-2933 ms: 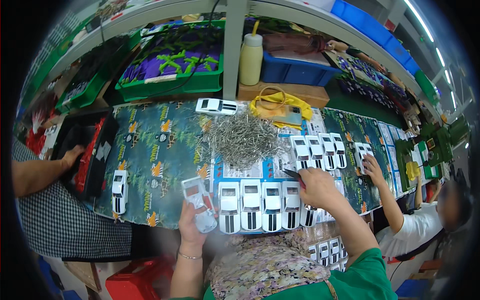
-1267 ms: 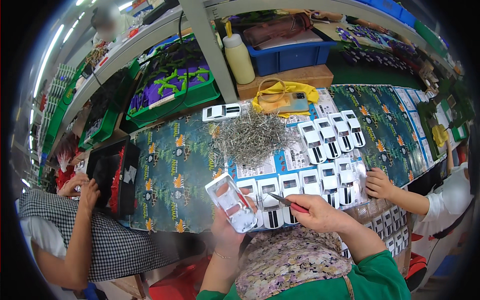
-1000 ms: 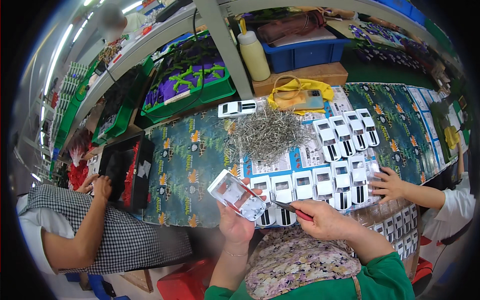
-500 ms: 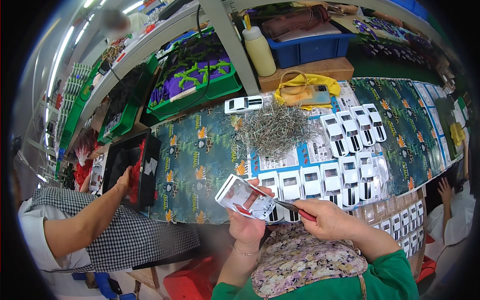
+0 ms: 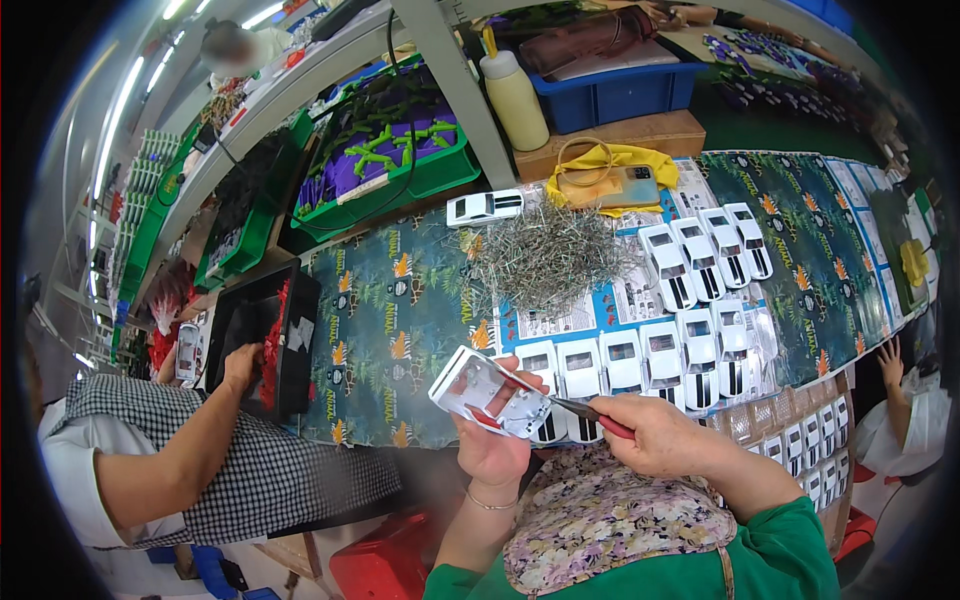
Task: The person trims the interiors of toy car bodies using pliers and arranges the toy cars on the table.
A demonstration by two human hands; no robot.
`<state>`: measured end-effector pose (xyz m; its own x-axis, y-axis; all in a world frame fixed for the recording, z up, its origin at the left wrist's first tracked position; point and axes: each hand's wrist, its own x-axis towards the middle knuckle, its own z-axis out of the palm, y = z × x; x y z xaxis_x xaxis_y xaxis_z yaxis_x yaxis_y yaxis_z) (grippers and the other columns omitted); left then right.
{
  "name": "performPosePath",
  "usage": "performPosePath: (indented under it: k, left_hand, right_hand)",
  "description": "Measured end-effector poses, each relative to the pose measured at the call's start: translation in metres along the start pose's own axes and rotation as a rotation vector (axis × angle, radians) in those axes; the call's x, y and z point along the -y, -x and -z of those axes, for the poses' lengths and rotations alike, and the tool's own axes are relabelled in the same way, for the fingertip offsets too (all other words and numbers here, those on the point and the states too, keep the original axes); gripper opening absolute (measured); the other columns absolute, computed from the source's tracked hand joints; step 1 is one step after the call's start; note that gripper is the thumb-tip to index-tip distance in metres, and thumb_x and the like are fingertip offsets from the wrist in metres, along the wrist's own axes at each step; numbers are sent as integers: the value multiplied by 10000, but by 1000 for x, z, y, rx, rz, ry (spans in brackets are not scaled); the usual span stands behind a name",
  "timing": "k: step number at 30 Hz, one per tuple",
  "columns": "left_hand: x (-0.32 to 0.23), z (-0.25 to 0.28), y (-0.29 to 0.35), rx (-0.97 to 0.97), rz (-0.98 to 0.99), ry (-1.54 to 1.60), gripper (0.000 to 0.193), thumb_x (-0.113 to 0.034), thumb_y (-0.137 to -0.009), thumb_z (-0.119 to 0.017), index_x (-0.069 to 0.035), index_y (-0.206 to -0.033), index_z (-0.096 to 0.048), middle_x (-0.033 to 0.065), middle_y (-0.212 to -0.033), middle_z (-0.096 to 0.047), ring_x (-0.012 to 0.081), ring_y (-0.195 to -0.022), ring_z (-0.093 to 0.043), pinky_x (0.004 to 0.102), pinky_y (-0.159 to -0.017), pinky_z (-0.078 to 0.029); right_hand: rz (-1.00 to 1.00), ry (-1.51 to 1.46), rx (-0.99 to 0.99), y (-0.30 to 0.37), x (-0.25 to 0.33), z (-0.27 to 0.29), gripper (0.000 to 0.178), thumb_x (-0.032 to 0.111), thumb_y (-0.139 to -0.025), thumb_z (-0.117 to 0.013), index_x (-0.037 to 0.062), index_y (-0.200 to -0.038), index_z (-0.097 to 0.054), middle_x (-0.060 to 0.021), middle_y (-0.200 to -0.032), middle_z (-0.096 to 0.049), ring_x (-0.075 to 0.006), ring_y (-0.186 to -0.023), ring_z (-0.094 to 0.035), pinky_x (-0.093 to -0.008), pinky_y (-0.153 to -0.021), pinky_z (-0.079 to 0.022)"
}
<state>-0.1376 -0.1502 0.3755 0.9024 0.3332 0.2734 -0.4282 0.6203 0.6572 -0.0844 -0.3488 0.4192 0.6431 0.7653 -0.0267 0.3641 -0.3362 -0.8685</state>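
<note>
My left hand (image 5: 493, 452) grips a white toy car body (image 5: 488, 393), tilted so that its hollow inside with red parts shows. In my right hand (image 5: 655, 436) are red-handled pliers (image 5: 615, 427), whose dark jaws reach the edge of the car body. Whether the jaws clasp anything is too small to tell. Just beyond my hands, white toy cars (image 5: 622, 362) with black stripes stand in a row. A heap of thin metal pins (image 5: 553, 258) lies behind them on the patterned table covering (image 5: 370, 330).
To the left, a co-worker's hand (image 5: 243, 367) is in a black bin (image 5: 300, 340) with red pieces. A green crate (image 5: 440, 165), a cream bottle (image 5: 515, 100) and a blue tub (image 5: 620, 98) stand at the back. A phone (image 5: 625, 188) rests on yellow cloth.
My hands, the car body and the pliers stay almost where they were. At the left, the co-worker's hand and forearm have shifted slightly within the black bin.
</note>
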Motion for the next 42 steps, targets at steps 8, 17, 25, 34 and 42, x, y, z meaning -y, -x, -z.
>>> performPosePath:
  k: [8,17,25,34,42]
  left_hand:
    - [1,-2,-1,13,-11,-54,613,-466,-888,-530,-184,-1384,-307,233,-1272,-471,394,-1030,-556,523,-859,-483]
    - [2,-15,-1,-190,53,-250,804,163,-689,-399,-170,-1401,-224,176,-1174,-487,288,-997,-577,504,-820,-523]
    - [7,-17,-1,-263,52,-381,800,169,-656,-330,-136,-1386,-212,179,-1148,-472,291,-992,-569,491,-824,-534]
    - [18,-2,7,-153,75,-426,769,172,-645,-299,-76,-1369,-216,173,-1186,-436,286,-1032,-546,443,-874,-480]
    - [19,4,16,-100,142,-566,738,166,-689,-335,-15,-1383,-166,155,-1294,-378,256,-1177,-459,365,-991,-391]
  right_hand:
    - [3,-23,13,0,0,-1,303,94,-801,-523,55,-1102,-531,-199,-837,-566,-382,-802,-575,-454,-707,-464]
    - [-6,-26,38,-2,-6,-3,303,97,-800,-520,43,-1098,-529,-204,-841,-565,-386,-813,-573,-452,-720,-469]
    - [39,83,-15,0,-9,-11,292,73,-789,-532,14,-1075,-529,-174,-796,-555,-372,-744,-569,-442,-665,-468]
    - [203,518,-58,0,-4,-11,410,83,-703,-617,-12,-1087,-507,-146,-812,-576,-322,-694,-595,-433,-626,-489]
    - [217,646,93,-11,-3,0,446,101,-677,-643,27,-1099,-522,-120,-817,-580,-302,-712,-598,-403,-637,-496]
